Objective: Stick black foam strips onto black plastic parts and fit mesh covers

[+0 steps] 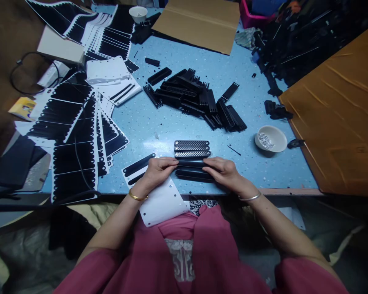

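Note:
Both hands pinch the ends of a thin black strip (pixel 190 164) near the table's front edge. My left hand (pixel 159 171) is closed on its left end, above a white sticker sheet (pixel 164 204). On the right end, my right hand (pixel 223 171) is closed too. Just in front of me, below the strip, lies a black bar (pixel 193 176), its right end partly behind my right hand. Beyond the strip, several textured black pieces with silver screws (pixel 191 149) lie side by side.
A pile of black plastic parts (pixel 190 94) lies mid-table. Sheets of black stickers (pixel 73 163) cover the left. At right are a white bowl of small metal parts (pixel 270 139) and a brown-wrapped box (pixel 340 114). Cardboard (pixel 199 22) lies at the back.

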Demonstrator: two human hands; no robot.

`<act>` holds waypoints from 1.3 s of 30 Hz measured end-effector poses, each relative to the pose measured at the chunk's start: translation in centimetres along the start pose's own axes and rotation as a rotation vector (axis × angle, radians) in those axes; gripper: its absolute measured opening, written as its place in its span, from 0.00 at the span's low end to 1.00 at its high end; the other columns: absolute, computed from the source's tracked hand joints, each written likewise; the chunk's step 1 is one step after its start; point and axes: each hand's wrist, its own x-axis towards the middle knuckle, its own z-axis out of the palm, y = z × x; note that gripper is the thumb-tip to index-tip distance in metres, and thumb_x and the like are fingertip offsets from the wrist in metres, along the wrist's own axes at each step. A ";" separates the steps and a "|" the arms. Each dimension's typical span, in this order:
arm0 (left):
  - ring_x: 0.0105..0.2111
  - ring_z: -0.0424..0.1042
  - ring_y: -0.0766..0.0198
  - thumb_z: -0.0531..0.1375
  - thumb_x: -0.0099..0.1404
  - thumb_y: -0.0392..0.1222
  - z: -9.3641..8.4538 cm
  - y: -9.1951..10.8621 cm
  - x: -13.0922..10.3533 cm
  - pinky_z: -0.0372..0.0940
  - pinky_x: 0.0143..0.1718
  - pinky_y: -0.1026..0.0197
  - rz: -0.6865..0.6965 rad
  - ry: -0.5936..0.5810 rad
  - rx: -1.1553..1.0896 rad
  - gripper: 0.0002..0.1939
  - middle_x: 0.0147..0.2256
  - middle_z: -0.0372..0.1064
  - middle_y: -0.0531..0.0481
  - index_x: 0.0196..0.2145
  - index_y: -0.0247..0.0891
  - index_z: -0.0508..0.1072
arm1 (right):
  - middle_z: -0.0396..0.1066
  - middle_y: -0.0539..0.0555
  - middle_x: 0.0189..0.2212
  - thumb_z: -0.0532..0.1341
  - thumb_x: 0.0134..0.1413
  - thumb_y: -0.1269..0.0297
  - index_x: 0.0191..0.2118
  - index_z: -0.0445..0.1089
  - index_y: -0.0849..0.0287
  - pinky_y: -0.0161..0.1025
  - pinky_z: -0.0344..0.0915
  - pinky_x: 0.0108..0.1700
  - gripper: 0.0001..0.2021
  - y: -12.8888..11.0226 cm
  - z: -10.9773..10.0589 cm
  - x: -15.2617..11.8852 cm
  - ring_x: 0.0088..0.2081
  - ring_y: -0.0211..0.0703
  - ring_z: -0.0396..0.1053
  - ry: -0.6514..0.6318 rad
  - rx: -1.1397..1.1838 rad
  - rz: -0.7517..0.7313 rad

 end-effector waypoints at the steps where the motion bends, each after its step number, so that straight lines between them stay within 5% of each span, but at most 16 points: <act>1: 0.36 0.80 0.61 0.64 0.61 0.34 0.0 0.0 0.0 0.76 0.41 0.59 -0.004 -0.001 -0.004 0.07 0.36 0.80 0.45 0.36 0.39 0.82 | 0.80 0.57 0.37 0.63 0.59 0.60 0.41 0.78 0.55 0.44 0.74 0.42 0.09 0.2 -0.5 -0.4 0.39 0.47 0.77 0.047 0.001 0.064; 7: 0.34 0.79 0.61 0.63 0.60 0.34 0.0 0.1 0.0 0.75 0.39 0.59 -0.045 -0.003 -0.012 0.07 0.36 0.80 0.45 0.35 0.38 0.82 | 0.76 0.53 0.22 0.61 0.57 0.51 0.33 0.77 0.59 0.38 0.71 0.26 0.15 0.6 -1.1 -2.5 0.23 0.42 0.74 0.304 0.149 0.460; 14: 0.38 0.78 0.59 0.61 0.60 0.33 -0.3 2.0 0.1 0.73 0.44 0.56 -0.049 -0.024 0.079 0.11 0.38 0.79 0.44 0.39 0.39 0.81 | 0.76 0.54 0.23 0.59 0.60 0.54 0.27 0.76 0.53 0.41 0.69 0.28 0.15 -0.3 1.3 -1.1 0.25 0.44 0.73 0.205 -0.052 0.230; 18: 0.35 0.77 0.60 0.62 0.61 0.36 -4.4 4.5 -3.3 0.71 0.39 0.60 -0.122 0.211 0.205 0.09 0.40 0.79 0.44 0.39 0.38 0.80 | 0.76 0.57 0.26 0.58 0.59 0.55 0.32 0.76 0.53 0.48 0.69 0.29 0.13 -0.7 0.3 -2.0 0.27 0.52 0.73 0.251 -0.093 0.162; 21: 0.23 0.69 0.67 0.64 0.60 0.42 -7.2 5.6 -8.6 0.64 0.26 0.65 -0.342 0.496 0.278 0.08 0.25 0.74 0.50 0.26 0.36 0.77 | 0.76 0.58 0.30 0.58 0.60 0.59 0.40 0.76 0.48 0.52 0.70 0.33 0.09 -2.6 0.3 -2.3 0.30 0.54 0.74 0.317 -0.200 0.099; 25: 0.16 0.62 0.70 0.67 0.56 0.48 -6.8 4.8 -14.3 0.55 0.18 0.68 -0.732 0.593 -0.014 0.16 0.15 0.65 0.54 0.19 0.34 0.73 | 0.76 0.58 0.36 0.59 0.59 0.70 0.48 0.73 0.46 0.52 0.72 0.37 0.15 -7.5 5.0 -0.1 0.36 0.53 0.74 0.030 0.062 -0.244; 28: 0.16 0.63 0.71 0.69 0.53 0.50 -4.9 3.6 -15.1 0.56 0.17 0.69 -0.852 0.633 -0.342 0.17 0.17 0.68 0.52 0.22 0.32 0.74 | 0.76 0.60 0.42 0.57 0.59 0.72 0.48 0.73 0.54 0.51 0.71 0.43 0.14 -10.5 11.1 3.1 0.43 0.54 0.72 -0.130 0.101 -0.469; 31: 0.15 0.62 0.72 0.71 0.48 0.49 -4.0 3.5 -14.5 0.55 0.15 0.70 -0.856 0.753 -0.524 0.18 0.18 0.67 0.53 0.20 0.31 0.72 | 0.75 0.64 0.44 0.56 0.59 0.72 0.44 0.74 0.59 0.53 0.67 0.45 0.11 -12.0 15.8 4.9 0.45 0.56 0.70 -0.206 -0.033 -0.446; 34: 0.15 0.64 0.72 0.73 0.44 0.46 -3.9 4.2 -14.6 0.57 0.15 0.70 -0.853 0.781 -0.646 0.17 0.19 0.68 0.53 0.23 0.31 0.74 | 0.75 0.64 0.45 0.56 0.60 0.71 0.42 0.74 0.61 0.54 0.64 0.45 0.10 -12.5 17.1 3.6 0.44 0.57 0.68 -0.235 -0.125 -0.447; 39: 0.16 0.62 0.74 0.70 0.47 0.43 -3.6 5.4 -15.3 0.55 0.15 0.71 -0.834 0.763 -0.752 0.15 0.23 0.72 0.51 0.31 0.29 0.77 | 0.76 0.61 0.42 0.58 0.60 0.69 0.43 0.75 0.57 0.53 0.65 0.44 0.10 -12.6 15.6 0.3 0.42 0.54 0.69 -0.193 -0.010 -0.398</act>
